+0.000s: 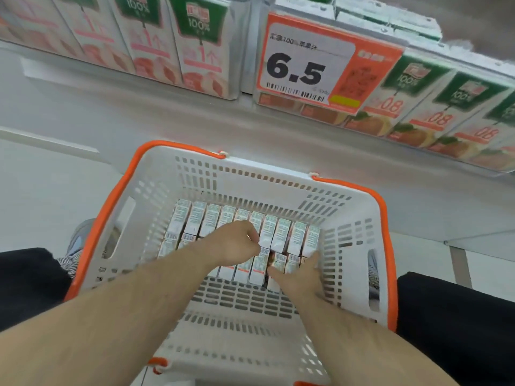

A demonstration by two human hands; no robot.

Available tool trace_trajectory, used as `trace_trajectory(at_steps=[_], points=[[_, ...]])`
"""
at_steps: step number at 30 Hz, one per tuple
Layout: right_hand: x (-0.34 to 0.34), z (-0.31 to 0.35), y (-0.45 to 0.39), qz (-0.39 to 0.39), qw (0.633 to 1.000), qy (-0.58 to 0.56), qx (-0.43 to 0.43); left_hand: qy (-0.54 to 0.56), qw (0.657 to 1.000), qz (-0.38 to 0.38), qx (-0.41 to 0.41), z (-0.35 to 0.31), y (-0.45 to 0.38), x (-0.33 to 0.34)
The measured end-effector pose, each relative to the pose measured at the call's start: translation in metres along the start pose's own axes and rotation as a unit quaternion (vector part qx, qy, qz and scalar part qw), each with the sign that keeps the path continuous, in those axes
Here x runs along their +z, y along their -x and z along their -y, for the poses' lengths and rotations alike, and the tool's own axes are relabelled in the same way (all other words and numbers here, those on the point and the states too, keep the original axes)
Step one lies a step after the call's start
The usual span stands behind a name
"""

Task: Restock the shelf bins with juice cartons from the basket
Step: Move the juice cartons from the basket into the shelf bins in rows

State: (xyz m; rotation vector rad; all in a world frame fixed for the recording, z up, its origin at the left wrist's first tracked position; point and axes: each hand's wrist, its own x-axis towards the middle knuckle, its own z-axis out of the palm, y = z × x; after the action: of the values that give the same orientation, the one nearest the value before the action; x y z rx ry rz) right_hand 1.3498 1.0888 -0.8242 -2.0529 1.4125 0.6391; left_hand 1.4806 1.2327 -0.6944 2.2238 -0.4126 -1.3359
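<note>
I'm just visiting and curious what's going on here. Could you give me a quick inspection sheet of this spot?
Surface: pale floor under the basket.
Job's things: white basket with orange handles, juice cartons packed in rows at its far end; shelf bins above already hold cartons.
Clutter: nothing seen.
Grippers: left hand curled on a carton top; right hand spread among the front row, grasp unclear.
Cables: nothing seen.
Surroundings: price tag reading 6.5; person's dark trousers and shoes beside the basket.
</note>
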Motion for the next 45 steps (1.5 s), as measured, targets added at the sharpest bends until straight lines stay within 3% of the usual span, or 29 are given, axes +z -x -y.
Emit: trace_trajectory(at_steps=[5, 8, 14, 18, 22, 26, 29, 32, 35, 38, 42, 45], points=[[0.015, 0.008, 0.007, -0.034, 0.985, 0.16, 0.047, 0.013, 1.0, -0.007, -0.008, 0.001, -0.001, 0.002], [0.018, 0.009, 0.007, -0.048, 0.981, 0.182, 0.051, 0.016, 1.0, -0.008, -0.001, 0.003, -0.001, 0.006], [-0.008, 0.001, 0.016, 0.009, 0.998, 0.01, 0.068, -0.007, 1.0, -0.014, 0.02, -0.006, 0.01, 0.001], [-0.062, 0.012, 0.039, 0.155, 0.983, -0.095, -0.016, -0.046, 0.997, -0.015, 0.06, -0.025, 0.029, -0.008], [-0.125, 0.044, 0.08, 0.299, 0.943, -0.099, -0.107, -0.051, 0.992, -0.048, 0.103, -0.049, 0.061, -0.027], [-0.184, 0.073, 0.135, 0.383, 0.897, -0.145, -0.167, 0.049, 0.99, -0.071, 0.107, -0.065, 0.099, -0.053], [-0.213, 0.085, 0.162, 0.396, 0.866, -0.233, -0.197, 0.217, 0.968, -0.084, 0.093, -0.073, 0.136, -0.067], [-0.232, 0.099, 0.191, 0.427, 0.807, -0.348, -0.212, 0.355, 0.93, -0.056, 0.076, -0.075, 0.164, -0.072], [-0.242, 0.114, 0.217, 0.431, 0.736, -0.469, -0.229, 0.43, 0.897, -0.007, 0.106, -0.082, 0.18, -0.068], [-0.245, 0.128, 0.231, 0.408, 0.7, -0.539, -0.231, 0.479, 0.862, 0.002, 0.165, -0.093, 0.186, -0.067], [-0.24, 0.142, 0.237, 0.369, 0.702, -0.563, -0.234, 0.446, 0.856, -0.031, 0.258, -0.091, 0.182, -0.068], [-0.232, 0.143, 0.239, 0.377, 0.678, -0.595, -0.209, 0.263, 0.898, -0.161, 0.314, -0.085, 0.176, -0.064]])
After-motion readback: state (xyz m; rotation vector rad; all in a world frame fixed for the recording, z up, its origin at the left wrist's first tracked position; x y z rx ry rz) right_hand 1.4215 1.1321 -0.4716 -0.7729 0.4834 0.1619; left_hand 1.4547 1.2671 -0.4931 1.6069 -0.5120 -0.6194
